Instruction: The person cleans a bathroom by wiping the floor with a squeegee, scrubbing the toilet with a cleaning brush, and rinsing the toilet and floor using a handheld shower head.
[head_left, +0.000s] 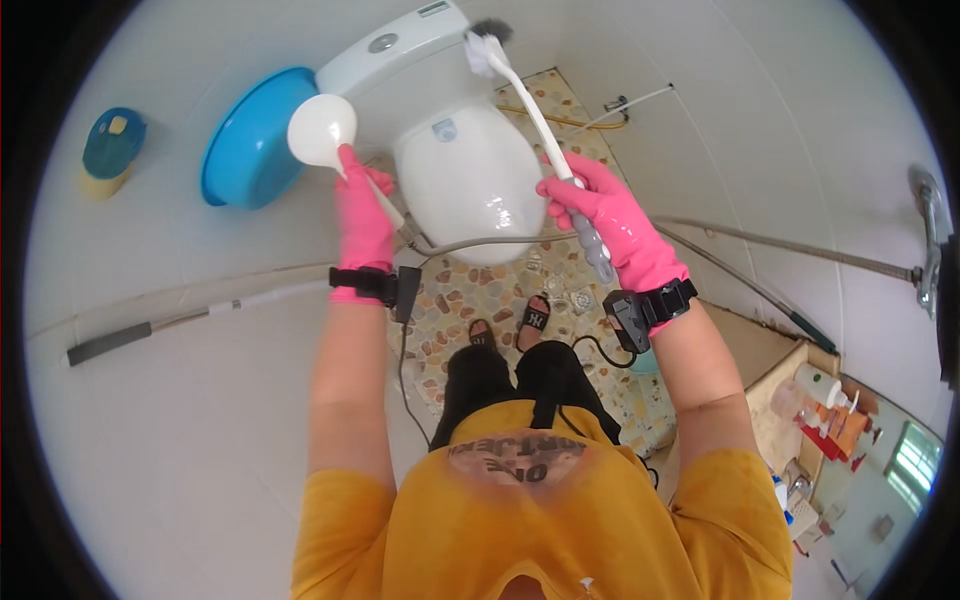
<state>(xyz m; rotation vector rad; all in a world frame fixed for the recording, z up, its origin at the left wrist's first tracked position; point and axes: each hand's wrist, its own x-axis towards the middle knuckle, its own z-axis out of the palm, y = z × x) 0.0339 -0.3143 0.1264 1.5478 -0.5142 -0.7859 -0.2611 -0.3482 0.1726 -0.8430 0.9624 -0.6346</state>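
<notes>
head view, left hand: the left hand, in a pink rubber glove, is clamped on the handle of a white shower head; a black band circles the wrist.
head view, right hand: the right hand, gloved in the same pink, has its fingers wrapped round the grey grip of a white toilet brush.
both hands: well apart, raised on either side of the toilet.
shower head: up to the left of the toilet lid, its rounded end beyond the fingers and overlapping the blue basin in this view.
toilet brush: tilted, its bristles up by the right end of the tank; whether they touch it, i cannot tell.
hose: a grey hose runs from the shower handle across the lid's front edge toward the right wall.
toilet: standing on the floor, lid down, with a blue label near its rear edge and a shine toward the front.
blue basin: tipped on its side, left of the tank.
left wall: a blue-lidded container high up; lower down, a pole with a dark grip.
floor: pebble-patterned, with two dark sandals near the toilet's front edge.
surface at right: bottles near its far corner.
</notes>
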